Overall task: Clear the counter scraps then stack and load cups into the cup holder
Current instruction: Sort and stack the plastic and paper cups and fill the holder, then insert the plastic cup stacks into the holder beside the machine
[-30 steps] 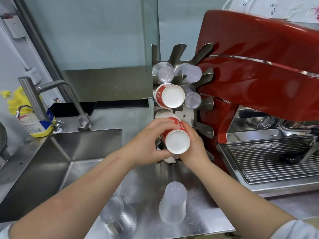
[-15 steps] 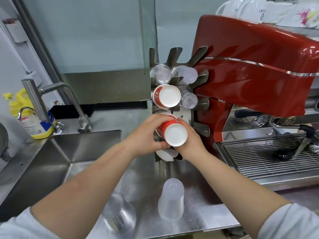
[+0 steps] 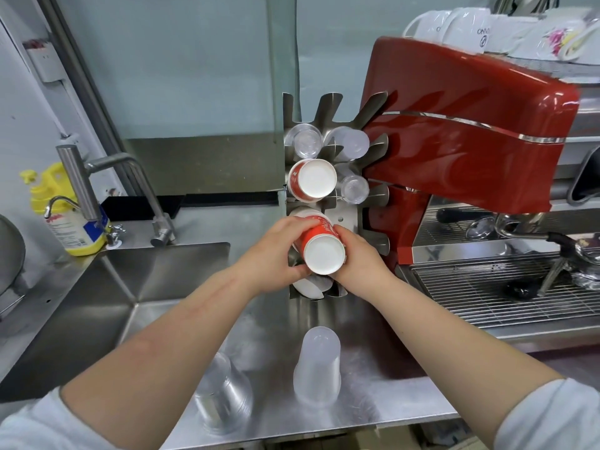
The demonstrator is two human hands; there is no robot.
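Loading under way, not complete.
Both hands, left (image 3: 271, 256) and right (image 3: 360, 264), clasp the red cup stack (image 3: 321, 248) at the cup holder (image 3: 349, 219); two clear stacks (image 3: 317, 368) wait on the tabletop (image 3: 373, 336) below them.

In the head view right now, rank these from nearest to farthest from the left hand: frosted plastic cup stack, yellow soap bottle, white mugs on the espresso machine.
From the left hand:
1. Frosted plastic cup stack, on the counter just below.
2. Yellow soap bottle, far left by the tap.
3. White mugs, top right.
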